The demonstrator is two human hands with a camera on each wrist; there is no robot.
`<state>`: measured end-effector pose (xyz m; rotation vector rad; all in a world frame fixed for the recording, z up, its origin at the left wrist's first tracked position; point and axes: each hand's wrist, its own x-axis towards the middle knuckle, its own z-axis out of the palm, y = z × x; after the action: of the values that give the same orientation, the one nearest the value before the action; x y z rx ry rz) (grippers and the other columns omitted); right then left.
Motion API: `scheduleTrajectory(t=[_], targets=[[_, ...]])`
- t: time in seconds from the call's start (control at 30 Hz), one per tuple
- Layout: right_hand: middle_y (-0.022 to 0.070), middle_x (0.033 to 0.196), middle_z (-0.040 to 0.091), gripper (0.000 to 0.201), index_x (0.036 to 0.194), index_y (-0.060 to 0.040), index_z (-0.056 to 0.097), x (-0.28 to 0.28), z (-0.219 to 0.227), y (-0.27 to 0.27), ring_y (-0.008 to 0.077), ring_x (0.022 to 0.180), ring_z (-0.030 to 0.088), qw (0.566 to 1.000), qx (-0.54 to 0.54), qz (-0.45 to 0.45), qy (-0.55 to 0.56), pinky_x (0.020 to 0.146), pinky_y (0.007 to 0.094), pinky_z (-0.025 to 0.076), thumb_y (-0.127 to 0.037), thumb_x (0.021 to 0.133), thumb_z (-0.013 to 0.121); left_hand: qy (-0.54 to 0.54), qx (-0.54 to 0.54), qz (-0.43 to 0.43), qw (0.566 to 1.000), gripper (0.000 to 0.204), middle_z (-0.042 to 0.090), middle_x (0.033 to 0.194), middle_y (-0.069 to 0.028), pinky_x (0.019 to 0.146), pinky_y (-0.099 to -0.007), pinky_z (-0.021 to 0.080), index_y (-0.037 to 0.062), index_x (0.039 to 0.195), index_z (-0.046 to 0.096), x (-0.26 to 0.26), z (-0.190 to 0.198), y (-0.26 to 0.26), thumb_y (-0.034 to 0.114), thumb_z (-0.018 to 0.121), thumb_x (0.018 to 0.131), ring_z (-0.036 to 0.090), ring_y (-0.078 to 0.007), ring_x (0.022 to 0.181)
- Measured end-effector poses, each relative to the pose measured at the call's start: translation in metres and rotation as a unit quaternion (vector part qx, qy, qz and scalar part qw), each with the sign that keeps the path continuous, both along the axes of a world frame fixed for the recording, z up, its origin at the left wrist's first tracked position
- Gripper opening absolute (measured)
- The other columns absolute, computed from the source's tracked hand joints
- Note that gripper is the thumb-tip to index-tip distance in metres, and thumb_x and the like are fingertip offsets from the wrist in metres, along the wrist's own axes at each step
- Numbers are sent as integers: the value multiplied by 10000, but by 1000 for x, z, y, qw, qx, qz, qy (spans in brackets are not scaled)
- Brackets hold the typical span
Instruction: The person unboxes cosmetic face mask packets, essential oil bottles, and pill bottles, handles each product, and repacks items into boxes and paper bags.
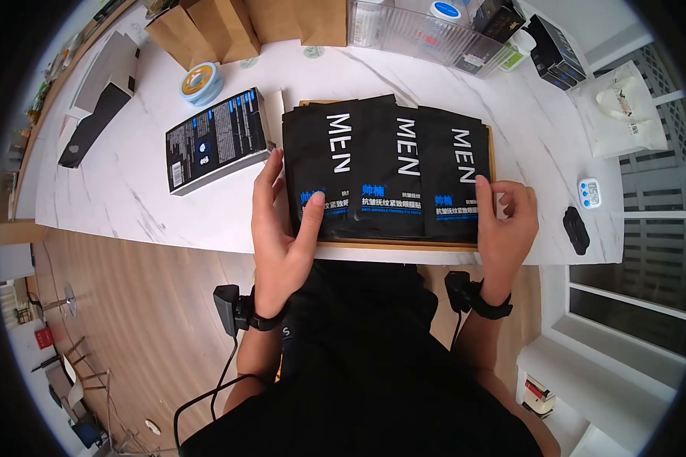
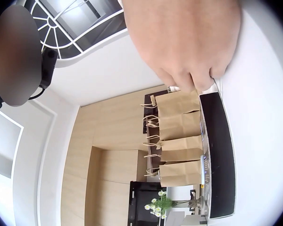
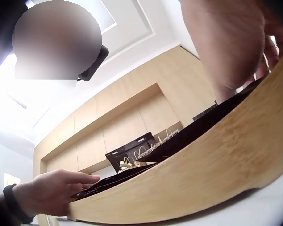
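Three black sachets printed MEN, the left sachet (image 1: 318, 164), middle sachet (image 1: 389, 167) and right sachet (image 1: 453, 171), overlap side by side in a shallow wooden tray (image 1: 404, 244) near the table's front edge. My left hand (image 1: 280, 236) lies at the tray's left end, its thumb across the left sachet and its straight fingers along the side. At the opposite end, my right hand (image 1: 508, 227) pinches the right sachet's edge, thumb tip on its face and the other fingers curled. The right wrist view shows the tray's wooden side (image 3: 193, 174) close up, below that hand.
Left of the tray lies a printed black box (image 1: 217, 141), with a blue tape roll (image 1: 201, 84) behind it. Brown paper bags (image 1: 229, 30) and a clear plastic bin (image 1: 427, 38) line the back. A small white timer (image 1: 589, 193) and black clip-like object (image 1: 576, 230) lie right.
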<state>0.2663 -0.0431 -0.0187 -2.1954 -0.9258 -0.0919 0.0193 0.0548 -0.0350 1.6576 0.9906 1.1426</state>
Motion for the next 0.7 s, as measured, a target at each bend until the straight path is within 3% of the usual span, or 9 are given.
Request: scheduleTrajectory(t=[0.07, 0.13, 0.23, 0.33, 0.43, 0.5, 0.57, 0.63, 0.7], targets=[[62, 876, 615, 234, 1005, -78, 697, -1, 0, -2, 199, 811, 559, 999, 31, 12, -28, 654, 345, 441, -207, 837, 795, -3, -8, -5, 1000, 663, 403, 1472, -248, 1136, -394, 333, -80, 1498, 279, 3, 0, 1, 77, 634, 960, 444, -298, 1361], [119, 1190, 627, 322, 1145, -68, 672, -2, 0, -4, 274, 1090, 566, 992, 87, 90, -18, 862, 364, 475, -183, 858, 764, -6, -16, -9, 1000, 676, 395, 1482, -253, 1135, -387, 333, -79, 1507, 267, 4, -2, 4, 88, 633, 963, 449, -303, 1358], [160, 1322, 590, 442, 1280, -45, 612, 2, -10, -11, 324, 1233, 521, 980, 43, 196, 12, 1032, 397, 421, -160, 872, 738, 48, 14, -41, 998, 694, 359, 1517, -260, 1137, -379, 330, -72, 1526, 239, 3, -7, 9, 105, 620, 974, 455, -312, 1353], [171, 1347, 568, 505, 1364, -10, 539, 1, -14, -14, 319, 1245, 519, 981, 56, 180, 34, 1066, 401, 395, -141, 903, 698, 15, 4, -50, 999, 663, 308, 1556, -268, 1166, -403, 285, -58, 1542, 208, 14, 1, 2, 113, 556, 1004, 384, -333, 1414], [169, 1424, 500, 509, 1441, 1, 441, -3, -14, -12, 261, 1222, 546, 968, 119, 154, 161, 1032, 372, 440, -138, 980, 605, -93, -21, 65, 993, 615, 275, 1576, -272, 1193, -423, 228, -48, 1551, 184, 17, 23, -2, 153, 464, 1042, 295, -344, 1470], [165, 1415, 508, 508, 1448, 1, 431, -4, -13, -12, 260, 1215, 551, 964, 121, 152, 179, 1029, 375, 443, -146, 990, 593, -437, -290, 8, 852, 611, 244, 1593, -246, 1217, -443, 194, -11, 1563, 169, 3, 34, 5, 325, 331, 1079, 255, -345, 1490], [167, 1408, 512, 500, 1437, 0, 447, -2, -18, -10, 260, 1215, 551, 967, 118, 155, 166, 1028, 376, 442, -144, 984, 602, -443, -265, 11, 857, 596, 279, 1576, -251, 1220, -452, 201, -14, 1553, 202, 3, 2, 1, 332, 320, 1082, 276, -351, 1477], [169, 1401, 517, 491, 1426, -1, 462, -1, -20, -11, 260, 1216, 551, 971, 115, 150, 148, 1028, 378, 441, -142, 979, 611, -103, -34, -34, 994, 591, 298, 1563, -279, 1207, -425, 192, -49, 1538, 212, -6, -13, 5, 255, 398, 1066, 278, -344, 1481], [175, 1390, 524, 467, 1386, 0, 509, -1, -18, -11, 274, 1211, 551, 979, 92, 138, 115, 1036, 383, 431, -149, 963, 639, -126, -37, -46, 990, 575, 342, 1539, -276, 1196, -416, 225, -68, 1512, 257, -5, -13, 3, 179, 469, 1037, 321, -335, 1461]])
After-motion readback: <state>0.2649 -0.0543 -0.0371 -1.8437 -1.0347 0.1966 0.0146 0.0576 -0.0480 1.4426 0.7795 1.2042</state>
